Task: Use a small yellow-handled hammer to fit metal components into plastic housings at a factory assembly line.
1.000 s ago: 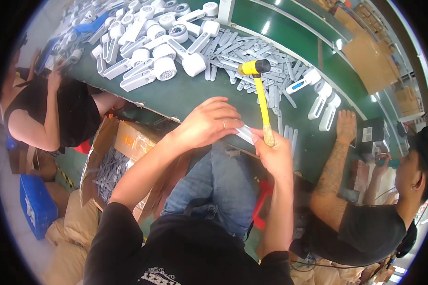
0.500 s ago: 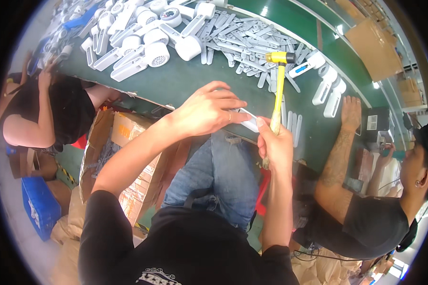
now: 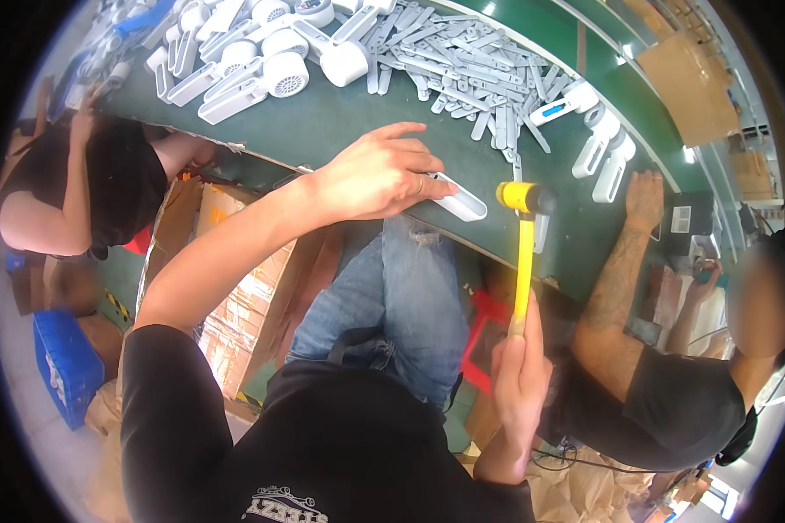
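Near the front edge of the green table, my left hand (image 3: 382, 177) is closed on a white handheld-fan housing (image 3: 464, 201). Its long hollow handle sticks out to the right past my fingers, and the rest is hidden under the hand. My right hand (image 3: 520, 370) grips a yellow-handled mallet (image 3: 524, 261) low on its shaft. The mallet's yellow and black head is raised, to the right of the housing and apart from it. Beyond the hands lies a pile of narrow grey strips (image 3: 471, 65).
White fan housings (image 3: 283, 74) heap up at the far left of the table (image 3: 358, 131). A few more housings (image 3: 615, 166) lie at the right, by a co-worker's hand (image 3: 645, 202). Another person (image 3: 52, 187) sits at left. A cardboard box (image 3: 244, 327) stands below the table edge.
My right hand has left the housing and moved down toward me with the mallet, whose head is lower. More of the housing's handle shows. The left hand stays on it.
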`<state>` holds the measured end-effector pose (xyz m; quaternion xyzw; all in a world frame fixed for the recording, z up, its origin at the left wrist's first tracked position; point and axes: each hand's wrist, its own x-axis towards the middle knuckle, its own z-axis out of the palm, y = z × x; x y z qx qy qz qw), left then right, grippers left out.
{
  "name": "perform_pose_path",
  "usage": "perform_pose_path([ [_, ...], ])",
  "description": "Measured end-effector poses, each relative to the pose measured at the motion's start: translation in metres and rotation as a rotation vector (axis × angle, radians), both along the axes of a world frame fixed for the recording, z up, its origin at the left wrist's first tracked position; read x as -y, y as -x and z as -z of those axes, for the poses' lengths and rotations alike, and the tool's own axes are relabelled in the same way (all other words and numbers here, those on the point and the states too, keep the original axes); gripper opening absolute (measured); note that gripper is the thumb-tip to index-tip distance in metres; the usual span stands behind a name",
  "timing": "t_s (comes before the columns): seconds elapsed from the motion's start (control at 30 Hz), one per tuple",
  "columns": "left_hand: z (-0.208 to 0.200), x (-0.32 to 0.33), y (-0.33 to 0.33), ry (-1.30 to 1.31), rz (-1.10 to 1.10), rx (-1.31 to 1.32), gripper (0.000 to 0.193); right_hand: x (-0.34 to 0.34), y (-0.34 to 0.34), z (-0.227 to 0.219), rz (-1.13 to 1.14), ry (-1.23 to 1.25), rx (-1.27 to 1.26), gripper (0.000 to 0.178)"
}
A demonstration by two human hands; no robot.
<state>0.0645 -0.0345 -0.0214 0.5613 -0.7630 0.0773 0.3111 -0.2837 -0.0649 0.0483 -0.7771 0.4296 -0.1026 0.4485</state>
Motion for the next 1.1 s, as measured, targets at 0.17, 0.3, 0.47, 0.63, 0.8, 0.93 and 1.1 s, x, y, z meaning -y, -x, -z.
perform_pose_path([
  [0.17,-0.002,0.002,0.0,-0.015,0.0,0.006,0.021,0.004,-0.007,-0.005,-0.022,0.018,-0.161,0.053],
  [0.3,-0.003,0.003,0.0,-0.009,0.016,0.007,0.021,0.005,-0.014,-0.002,-0.008,-0.049,-0.219,0.052],
  [0.47,-0.005,0.0,0.001,-0.056,0.028,-0.059,0.022,0.001,0.0,0.016,-0.037,0.138,-0.03,0.05],
  [0.63,-0.039,0.032,-0.003,-0.233,0.233,0.201,0.038,0.014,0.0,0.02,0.089,-0.113,0.045,0.052],
  [0.8,-0.04,0.025,-0.001,-0.156,0.138,0.078,0.037,0.011,0.001,0.028,0.175,-0.229,0.229,0.056],
  [0.93,-0.012,-0.015,0.013,-0.062,-0.156,-0.138,0.046,0.008,-0.007,0.031,0.141,-0.173,0.167,0.054],
  [1.1,0.031,-0.019,0.021,0.121,-0.238,-0.265,0.037,0.006,-0.032,-0.001,0.072,-0.022,0.078,0.053],
])
